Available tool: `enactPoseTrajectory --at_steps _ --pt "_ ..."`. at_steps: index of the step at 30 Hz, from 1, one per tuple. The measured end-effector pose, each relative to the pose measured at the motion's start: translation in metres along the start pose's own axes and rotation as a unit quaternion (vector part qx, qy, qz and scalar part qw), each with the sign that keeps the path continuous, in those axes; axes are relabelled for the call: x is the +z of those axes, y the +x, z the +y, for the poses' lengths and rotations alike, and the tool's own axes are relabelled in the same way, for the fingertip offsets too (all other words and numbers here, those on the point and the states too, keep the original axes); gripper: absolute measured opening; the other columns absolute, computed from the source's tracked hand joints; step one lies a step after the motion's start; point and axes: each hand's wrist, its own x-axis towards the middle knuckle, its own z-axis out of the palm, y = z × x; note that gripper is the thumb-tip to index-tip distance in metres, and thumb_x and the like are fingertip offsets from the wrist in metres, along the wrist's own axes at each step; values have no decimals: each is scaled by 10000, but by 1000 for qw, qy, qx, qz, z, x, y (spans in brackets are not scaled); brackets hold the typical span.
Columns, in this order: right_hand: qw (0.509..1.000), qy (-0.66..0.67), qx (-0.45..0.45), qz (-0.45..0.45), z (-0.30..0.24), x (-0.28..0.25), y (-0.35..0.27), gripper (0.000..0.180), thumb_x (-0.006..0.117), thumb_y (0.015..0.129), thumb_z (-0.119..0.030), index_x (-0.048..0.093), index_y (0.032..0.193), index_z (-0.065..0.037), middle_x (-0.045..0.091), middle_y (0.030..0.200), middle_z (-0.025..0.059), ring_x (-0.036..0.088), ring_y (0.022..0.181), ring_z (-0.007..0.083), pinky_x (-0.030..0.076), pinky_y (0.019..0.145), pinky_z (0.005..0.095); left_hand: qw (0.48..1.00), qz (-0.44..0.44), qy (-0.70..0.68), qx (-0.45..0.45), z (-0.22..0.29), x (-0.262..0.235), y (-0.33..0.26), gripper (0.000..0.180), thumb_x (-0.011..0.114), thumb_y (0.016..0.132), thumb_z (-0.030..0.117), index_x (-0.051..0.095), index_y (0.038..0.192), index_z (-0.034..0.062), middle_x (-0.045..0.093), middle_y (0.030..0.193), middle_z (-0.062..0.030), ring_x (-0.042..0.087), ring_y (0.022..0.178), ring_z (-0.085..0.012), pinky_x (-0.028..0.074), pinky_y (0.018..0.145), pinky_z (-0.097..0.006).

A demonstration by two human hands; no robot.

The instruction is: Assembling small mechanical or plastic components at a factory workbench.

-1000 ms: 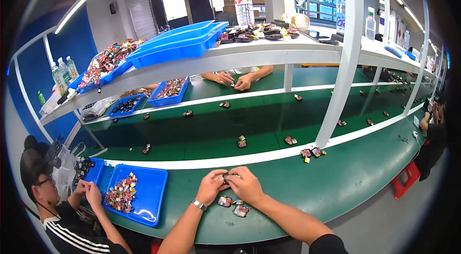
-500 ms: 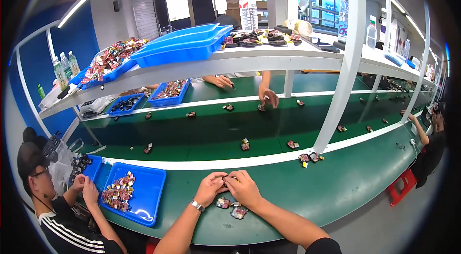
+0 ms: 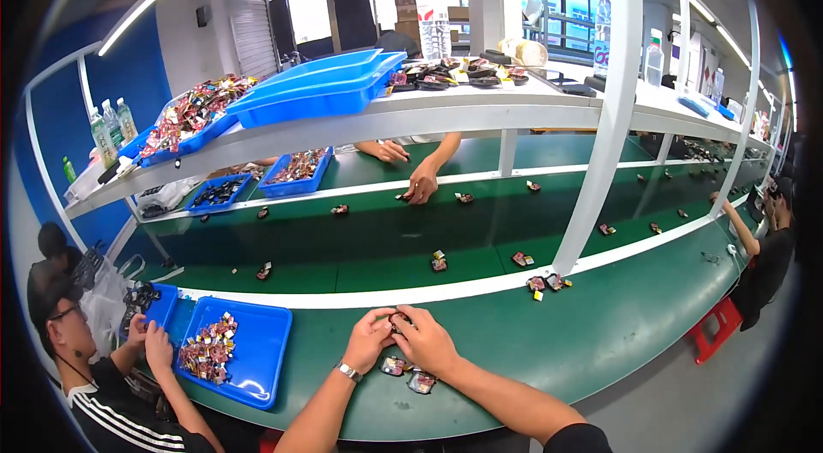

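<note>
Both my hands meet over the green table, fingers curled around a small dark electronic part, mostly hidden by them. My left hand, with a metal watch on its wrist, grips it from the left. My right hand closes on it from the right, fingertips touching the left ones. Just below my hands lie two small electronic assemblies, one with a pale face and one nearer me; both have dark edges and reddish boards.
A blue tray holding small red circuit boards stands at my left, beside a seated co-worker. Several assemblies lie along the green belt behind a white rail. A white post rises at right. Overhead, a shelf carries trays.
The hand of a person across the belt has moved left, and an assembly now lies where it was. My hands stay together around the part. The whole view has shifted slightly.
</note>
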Motion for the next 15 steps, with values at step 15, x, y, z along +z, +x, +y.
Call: enactPoseTrajectory --at_steps 15 --pt "961 -99 244 83 174 -19 31 388 734 759 -142 612 1117 -50 599 1156 122 559 1066 329 454 915 420 999 -17 26 7 6 4 -3 280 492 950 16 482 1219 -63 550 1282 -226 591 1151 -307 526 952 -398"
